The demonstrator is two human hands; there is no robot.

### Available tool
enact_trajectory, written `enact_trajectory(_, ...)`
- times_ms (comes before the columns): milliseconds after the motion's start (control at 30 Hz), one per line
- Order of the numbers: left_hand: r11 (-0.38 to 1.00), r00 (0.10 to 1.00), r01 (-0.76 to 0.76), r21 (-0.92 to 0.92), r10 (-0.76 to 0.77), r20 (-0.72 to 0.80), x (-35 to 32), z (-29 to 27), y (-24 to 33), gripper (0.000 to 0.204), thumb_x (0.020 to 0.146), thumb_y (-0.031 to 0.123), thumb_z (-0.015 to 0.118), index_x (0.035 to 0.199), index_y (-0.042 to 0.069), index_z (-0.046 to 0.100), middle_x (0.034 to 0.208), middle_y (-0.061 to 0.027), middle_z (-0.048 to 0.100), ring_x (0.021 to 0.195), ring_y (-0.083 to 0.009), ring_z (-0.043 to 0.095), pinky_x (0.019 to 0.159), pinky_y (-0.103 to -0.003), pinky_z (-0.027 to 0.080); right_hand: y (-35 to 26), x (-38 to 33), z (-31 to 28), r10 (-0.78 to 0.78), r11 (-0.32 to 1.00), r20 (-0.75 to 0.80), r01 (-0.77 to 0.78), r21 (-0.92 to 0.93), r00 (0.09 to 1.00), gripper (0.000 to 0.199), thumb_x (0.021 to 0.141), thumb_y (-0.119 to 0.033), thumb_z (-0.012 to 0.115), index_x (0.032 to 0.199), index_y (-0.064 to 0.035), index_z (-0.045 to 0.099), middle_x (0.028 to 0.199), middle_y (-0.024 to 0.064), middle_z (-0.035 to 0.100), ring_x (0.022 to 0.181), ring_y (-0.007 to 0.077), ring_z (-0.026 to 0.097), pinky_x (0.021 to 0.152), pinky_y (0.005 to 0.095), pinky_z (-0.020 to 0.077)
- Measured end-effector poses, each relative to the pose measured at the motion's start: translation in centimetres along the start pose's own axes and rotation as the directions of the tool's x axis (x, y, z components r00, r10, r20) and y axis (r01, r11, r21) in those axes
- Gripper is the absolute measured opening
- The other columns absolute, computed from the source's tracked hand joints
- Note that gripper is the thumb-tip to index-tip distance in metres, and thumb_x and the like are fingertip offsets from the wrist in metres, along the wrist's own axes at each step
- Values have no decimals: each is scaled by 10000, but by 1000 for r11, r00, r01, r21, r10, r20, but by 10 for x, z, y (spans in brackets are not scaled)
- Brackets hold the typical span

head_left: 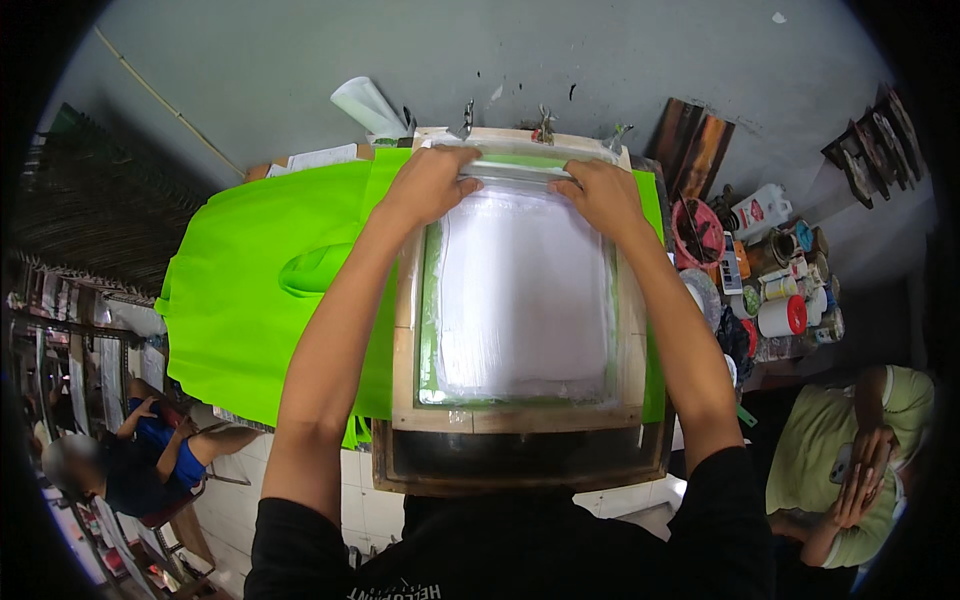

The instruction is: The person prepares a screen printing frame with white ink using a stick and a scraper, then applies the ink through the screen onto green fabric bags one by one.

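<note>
Both my arms reach over a wooden-framed printing screen. Its mesh carries a white, shiny area edged in green. At the far end of the screen, a squeegee lies crosswise, pale and partly hidden by my fingers. My left hand grips its left end and my right hand grips its right end, thumbs on the near side. Bright green fabric with an oval opening spreads to the left and shows beneath the screen on both sides.
Metal clamps line the frame's far edge. To the right stand a pink bowl, a white jug and a red-lidded tub. One person sits at right, another at left. A grey wall rises behind.
</note>
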State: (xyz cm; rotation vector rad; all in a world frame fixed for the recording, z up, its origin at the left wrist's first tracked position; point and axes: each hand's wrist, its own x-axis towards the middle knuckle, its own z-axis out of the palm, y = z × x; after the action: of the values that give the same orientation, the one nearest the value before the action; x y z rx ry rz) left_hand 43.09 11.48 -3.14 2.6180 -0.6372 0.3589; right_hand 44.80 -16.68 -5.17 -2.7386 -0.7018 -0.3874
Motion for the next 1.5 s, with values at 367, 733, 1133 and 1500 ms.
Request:
enact_trajectory(367,976,987,140,-164,-123,108,9,15,-17,293,917,185,680,1109,-32,723,1009,-265,711,965,-435,679,894,-472,523,-6,14,6,82,996,95,-79,-35,992,567,873,-600,674,885,-35,718,868,180,724,851,384,692,759,491,514)
enact_trajectory(733,980,988,134,-144,-121,96,-21,19,-1,306,925,248,703,1080,-14,738,972,-270,701,902,-422,677,840,-471,522,-11,-19,9,42,999,3,-42,-30,999,592,843,-632,691,829,-40,702,842,176,716,798,373,692,696,480,512)
enact_trajectory(1133,971,987,150,-188,-135,88,-85,7,43,182,906,152,683,961,-15,727,808,-269,657,821,-438,642,800,-501,512,-45,-82,-5,30,1000,56,-30,9,998,496,872,-534,694,777,-48,665,787,135,690,790,342,681,673,468,515)
enact_trajectory(1500,960,982,158,-231,-128,140,-164,-14,94,164,890,100,724,987,-31,726,891,-226,681,839,-403,653,790,-443,524,-88,-162,-16,-36,999,12,36,4,999,421,844,-479,735,738,-94,600,720,77,626,706,287,646,605,433,506)
